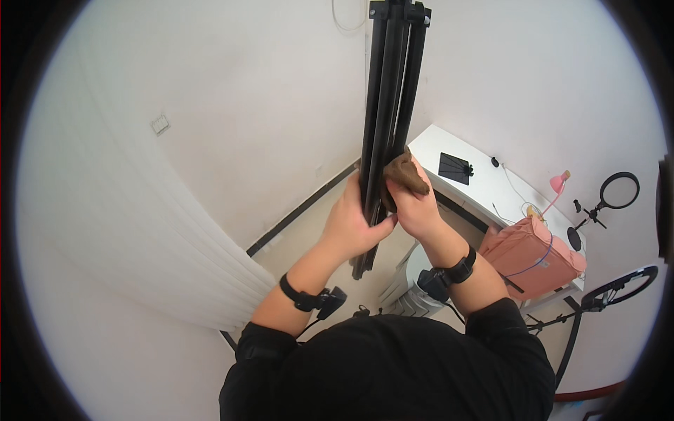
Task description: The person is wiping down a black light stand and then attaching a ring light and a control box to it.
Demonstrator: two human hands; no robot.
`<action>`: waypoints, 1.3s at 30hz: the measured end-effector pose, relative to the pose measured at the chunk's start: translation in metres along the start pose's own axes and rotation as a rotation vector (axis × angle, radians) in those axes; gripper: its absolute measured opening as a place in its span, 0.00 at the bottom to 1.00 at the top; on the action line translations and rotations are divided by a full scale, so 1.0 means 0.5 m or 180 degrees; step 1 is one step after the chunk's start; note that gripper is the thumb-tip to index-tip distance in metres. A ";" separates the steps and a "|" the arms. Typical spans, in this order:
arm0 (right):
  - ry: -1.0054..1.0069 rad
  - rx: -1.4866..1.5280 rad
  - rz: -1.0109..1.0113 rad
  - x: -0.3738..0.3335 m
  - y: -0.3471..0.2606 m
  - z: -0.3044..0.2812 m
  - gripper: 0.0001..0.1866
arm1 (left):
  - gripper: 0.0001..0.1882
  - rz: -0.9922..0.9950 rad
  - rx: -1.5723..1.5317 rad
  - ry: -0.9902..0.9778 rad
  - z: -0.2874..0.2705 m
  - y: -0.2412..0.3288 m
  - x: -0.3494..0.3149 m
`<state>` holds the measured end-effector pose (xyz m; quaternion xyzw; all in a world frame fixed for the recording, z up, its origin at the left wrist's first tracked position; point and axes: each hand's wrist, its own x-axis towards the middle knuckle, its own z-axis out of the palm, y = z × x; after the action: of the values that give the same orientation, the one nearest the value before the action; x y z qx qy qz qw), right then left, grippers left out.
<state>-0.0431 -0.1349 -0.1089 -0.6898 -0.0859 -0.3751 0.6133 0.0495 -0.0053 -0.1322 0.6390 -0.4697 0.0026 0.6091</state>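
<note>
A folded black tripod [381, 91] stands out in front of me, its legs bundled together, its top at the upper edge of the view and its lower end below my hands. My left hand [345, 223] is closed round the lower part of the legs, the thumb lying across them. Bunched in my right hand [419, 207] is a brown cloth [406, 173], pressed against the right side of the tripod just above the left thumb. The fingertips of both hands are partly hidden behind the legs and the cloth.
On the right, a white desk [488, 186] bears a flat black panel [455, 168] and a pink lamp [558, 184]. Beside it are a pink fabric-covered object [537, 256] and two ring-shaped stands. A white curtain [140, 231] hangs left; a pale drawer unit [411, 288] stands below.
</note>
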 end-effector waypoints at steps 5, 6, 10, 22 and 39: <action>-0.0385 -0.0304 -0.0083 -0.025 0.001 -0.032 0.19 | 0.47 0.1239 0.0883 -0.0003 -0.119 0.012 0.084; -0.0423 -0.0213 -0.0130 -0.042 0.025 -0.043 0.21 | 0.48 0.1229 0.0316 -0.0127 -0.125 0.031 0.123; -0.0629 0.0429 0.0571 -0.107 0.065 -0.075 0.23 | 0.53 0.0642 -0.1899 -0.1803 -0.067 0.152 0.244; 0.1548 0.2113 0.0391 -0.200 0.098 -0.208 0.24 | 0.22 0.0113 -0.2672 -0.1653 0.095 0.160 0.229; 0.0535 -0.1862 -0.0215 -0.234 0.106 -0.126 0.26 | 0.19 0.0244 -0.2554 0.0131 0.089 0.188 0.254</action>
<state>-0.1206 -0.1644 -0.2254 -0.8004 0.0539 -0.4598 0.3808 0.0383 -0.0987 0.0020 0.3323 -0.4446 -0.1454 0.8190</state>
